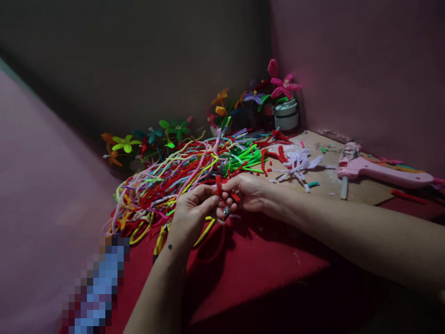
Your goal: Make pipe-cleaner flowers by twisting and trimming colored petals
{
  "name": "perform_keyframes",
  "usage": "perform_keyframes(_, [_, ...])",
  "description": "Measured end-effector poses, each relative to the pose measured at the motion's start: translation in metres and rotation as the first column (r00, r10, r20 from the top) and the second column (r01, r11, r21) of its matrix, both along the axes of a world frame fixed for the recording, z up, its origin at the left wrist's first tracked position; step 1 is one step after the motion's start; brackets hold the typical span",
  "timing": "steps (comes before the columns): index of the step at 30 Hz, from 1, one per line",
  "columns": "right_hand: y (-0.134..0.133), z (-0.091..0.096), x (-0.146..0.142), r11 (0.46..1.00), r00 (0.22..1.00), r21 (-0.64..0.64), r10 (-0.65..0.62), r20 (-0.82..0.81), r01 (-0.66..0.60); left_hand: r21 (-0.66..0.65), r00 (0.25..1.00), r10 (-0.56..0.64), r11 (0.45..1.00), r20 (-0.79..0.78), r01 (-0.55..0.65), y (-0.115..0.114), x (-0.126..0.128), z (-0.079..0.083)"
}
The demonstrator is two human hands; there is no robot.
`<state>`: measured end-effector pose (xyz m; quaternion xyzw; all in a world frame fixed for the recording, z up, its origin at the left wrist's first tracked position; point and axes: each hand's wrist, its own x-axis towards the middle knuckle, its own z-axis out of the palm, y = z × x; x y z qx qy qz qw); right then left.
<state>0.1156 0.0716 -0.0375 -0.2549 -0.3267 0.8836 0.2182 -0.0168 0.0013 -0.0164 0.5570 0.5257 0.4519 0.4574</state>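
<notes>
My left hand [194, 206] pinches a short piece of red pipe cleaner [218, 184] between thumb and finger. Meeting it from the right, my right hand [252, 192] grips the same red piece, and a red end sticks out below its fingers. A small shiny metal object [226, 212] shows under the right fingers; its kind is unclear. Just behind both hands lies a large heap of many-coloured pipe cleaners [187, 169]. Yellow-handled tools [160, 239] lie partly hidden under and beside my left wrist.
A pink glue gun [385, 171] rests on a board [365, 192] at the right. A white tangle of pipe cleaner [299, 162] and red scraps lie nearby. Pipe-cleaner flowers [285, 86] and a lidded cup [287, 115] stand at the back. Red cloth [257, 269] covers the front.
</notes>
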Motion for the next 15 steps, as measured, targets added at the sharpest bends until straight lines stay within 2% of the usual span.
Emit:
perform_keyframes(6, [-0.003, 0.001, -0.001, 0.999, 1.000, 0.042, 0.010, 0.007, -0.010, -0.034, 0.999, 0.014, 0.999, -0.042, -0.016, 0.000, -0.001, 0.001])
perform_keyframes(15, [-0.007, 0.007, 0.002, 0.998, 0.998, -0.017, -0.066, -0.022, 0.065, 0.082, 0.963, 0.204, 0.978, -0.176, -0.192, 0.000, 0.009, -0.001])
